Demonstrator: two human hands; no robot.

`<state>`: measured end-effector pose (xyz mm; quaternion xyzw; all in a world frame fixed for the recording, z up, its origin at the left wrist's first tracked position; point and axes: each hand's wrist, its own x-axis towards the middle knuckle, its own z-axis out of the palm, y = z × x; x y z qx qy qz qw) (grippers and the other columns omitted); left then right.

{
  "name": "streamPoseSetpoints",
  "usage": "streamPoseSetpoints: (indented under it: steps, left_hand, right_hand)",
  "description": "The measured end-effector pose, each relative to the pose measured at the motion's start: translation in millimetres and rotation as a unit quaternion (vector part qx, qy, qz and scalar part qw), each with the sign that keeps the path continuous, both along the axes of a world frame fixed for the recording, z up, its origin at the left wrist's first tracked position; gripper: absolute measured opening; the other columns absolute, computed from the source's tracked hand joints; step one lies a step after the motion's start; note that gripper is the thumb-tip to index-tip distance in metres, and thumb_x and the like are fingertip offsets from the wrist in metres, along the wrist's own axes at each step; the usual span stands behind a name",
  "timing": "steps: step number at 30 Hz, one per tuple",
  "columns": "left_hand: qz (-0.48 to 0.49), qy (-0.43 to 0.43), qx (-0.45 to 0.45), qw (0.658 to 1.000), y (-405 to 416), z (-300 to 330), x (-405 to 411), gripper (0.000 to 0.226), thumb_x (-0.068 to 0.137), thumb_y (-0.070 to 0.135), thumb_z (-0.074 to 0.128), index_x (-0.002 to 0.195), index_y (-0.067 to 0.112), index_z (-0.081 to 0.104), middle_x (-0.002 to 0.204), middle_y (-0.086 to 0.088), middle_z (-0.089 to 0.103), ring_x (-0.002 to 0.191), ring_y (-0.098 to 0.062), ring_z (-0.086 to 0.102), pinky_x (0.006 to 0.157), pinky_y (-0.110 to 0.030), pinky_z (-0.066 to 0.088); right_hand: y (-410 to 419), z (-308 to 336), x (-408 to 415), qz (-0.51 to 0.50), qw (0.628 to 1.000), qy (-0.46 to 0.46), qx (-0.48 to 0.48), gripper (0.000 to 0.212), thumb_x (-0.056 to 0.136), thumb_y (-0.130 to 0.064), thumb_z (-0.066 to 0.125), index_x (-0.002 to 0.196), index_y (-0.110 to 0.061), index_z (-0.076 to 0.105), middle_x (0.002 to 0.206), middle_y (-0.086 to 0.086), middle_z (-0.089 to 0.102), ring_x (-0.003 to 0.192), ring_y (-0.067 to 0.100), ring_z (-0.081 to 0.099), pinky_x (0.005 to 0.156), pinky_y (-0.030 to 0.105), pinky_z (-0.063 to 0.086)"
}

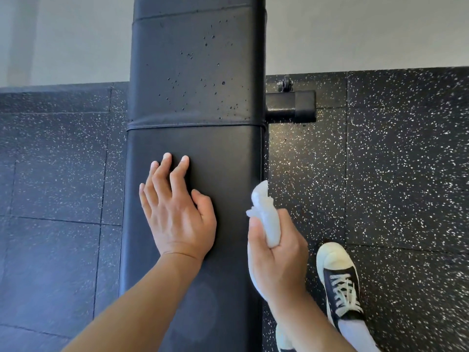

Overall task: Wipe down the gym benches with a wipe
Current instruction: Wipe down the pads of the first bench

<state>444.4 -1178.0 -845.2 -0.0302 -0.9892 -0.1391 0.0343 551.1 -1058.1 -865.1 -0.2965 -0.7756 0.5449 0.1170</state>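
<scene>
floor, left side (55, 174): dark speckled rubber tiles lying well out past the left hand, seams showing between the tiles.
wall (76, 39): pale, running across the top, far beyond both hands.
left hand (175, 212): lying palm down on the desk pad, fingers straight and slightly spread, thumb out to the right, holding nothing; forearm coming in from the bottom left.
desk (195, 80): black padded gym bench running straight away from the person, sitting under the left hand and just left of the right hand; a stitched seam crossing it a little beyond the left fingertips.
droplets (203, 72): small dark spots sitting on the pad section past the seam, well beyond both hands; the near section under the left hand is showing none.
wipe (266, 217): white, bunched up, sitting in the right hand's grip; one end sticking up past the fingers near the desk's right edge, the other end hanging below the palm. Cannot tell if it is touching the pad.
right hand (276, 252): fingers and thumb curling round the wipe, hovering at the desk's right edge, beside the left hand and a bit nearer the person.
frame foot (291, 105): black metal bar with an end cap sticking out from under the desk, beyond the right hand; a small wheel sitting just behind it.
shoe (340, 280): dark canvas with white toe cap and laces, standing on the floor just right of the right wrist.
</scene>
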Motion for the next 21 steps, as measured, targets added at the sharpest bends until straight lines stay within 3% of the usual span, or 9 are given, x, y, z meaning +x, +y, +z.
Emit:
streamPoseSetpoints:
  steps: [3, 6, 8, 11, 14, 17, 21]
  left_hand:
    - [-0.001, 0.001, 0.001, 1.000, -1, 0, 0, 0.059, 0.089, 0.020, 0.044, 0.147, 0.016, 0.050, 0.161, -0.008, 0.039, 0.154, -0.035, 0.029, 0.122, -0.062, 0.024]
    - [0.001, 0.000, 0.000, 1.000, -1, 0, 1, 0.059, 0.089, 0.020, 0.044, 0.148, 0.016, 0.050, 0.162, -0.007, 0.039, 0.154, -0.035, 0.028, 0.123, -0.062, 0.023]
    - [0.001, 0.000, 0.000, 1.000, 0, 0, 0, 0.059, 0.089, 0.021, 0.043, 0.148, 0.017, 0.049, 0.162, -0.007, 0.038, 0.155, -0.034, 0.028, 0.124, -0.061, 0.022]
    - [0.001, -0.001, -0.001, 1.000, -1, -1, 1, 0.059, 0.090, 0.021, 0.042, 0.148, 0.017, 0.049, 0.163, -0.006, 0.037, 0.155, -0.033, 0.028, 0.124, -0.060, 0.022]
    - [0.001, -0.006, 0.002, 1.000, -1, 1, 1, 0.059, 0.090, 0.020, 0.043, 0.148, 0.017, 0.049, 0.163, -0.007, 0.038, 0.155, -0.033, 0.028, 0.124, -0.060, 0.022]
    - [0.002, -0.006, -0.001, 1.000, 0, 2, 1, 0.059, 0.090, 0.021, 0.042, 0.149, 0.017, 0.049, 0.163, -0.006, 0.038, 0.155, -0.032, 0.027, 0.124, -0.058, 0.021]
    - [-0.002, 0.001, 0.000, 1.000, -2, 0, 1, 0.059, 0.091, 0.021, 0.043, 0.149, 0.018, 0.049, 0.162, -0.006, 0.039, 0.154, -0.032, 0.029, 0.125, -0.056, 0.021]
  right_hand:
    - [18, 0, -50, -0.024, 1.000, 0.009, 0.018, 0.013, 0.100, -0.043, 0.058, 0.096, -0.031, 0.062, 0.086, -0.023, 0.069, 0.070, 0.003, 0.060, 0.068, 0.024, 0.046]
    - [38, -3, -110, -0.062, 0.997, -0.012, 0.033, 0.025, 0.097, -0.050, 0.056, 0.090, -0.025, 0.059, 0.073, -0.010, 0.064, 0.066, 0.013, 0.058, 0.064, 0.038, 0.048]
    - [44, -4, -128, -0.068, 0.996, -0.019, 0.048, 0.028, 0.095, -0.052, 0.054, 0.088, -0.025, 0.057, 0.072, -0.008, 0.063, 0.066, 0.014, 0.055, 0.065, 0.039, 0.046]
    - [32, -1, -93, -0.039, 0.997, -0.021, 0.067, 0.023, 0.097, -0.050, 0.055, 0.095, -0.027, 0.059, 0.082, -0.011, 0.067, 0.070, 0.013, 0.056, 0.067, 0.036, 0.043]
    - [3, 2, -7, -0.008, 1.000, -0.015, 0.015, 0.013, 0.099, -0.042, 0.057, 0.105, -0.033, 0.065, 0.100, -0.021, 0.072, 0.081, 0.005, 0.065, 0.075, 0.029, 0.049]
    - [-22, 3, 49, -0.014, 0.998, -0.052, -0.024, 0.017, 0.097, -0.045, 0.057, 0.099, -0.031, 0.066, 0.090, -0.015, 0.070, 0.076, 0.011, 0.064, 0.072, 0.036, 0.052]
    - [-17, 5, 29, -0.021, 0.998, -0.039, -0.042, 0.017, 0.097, -0.045, 0.056, 0.094, -0.029, 0.063, 0.082, -0.014, 0.067, 0.071, 0.014, 0.061, 0.068, 0.036, 0.049]
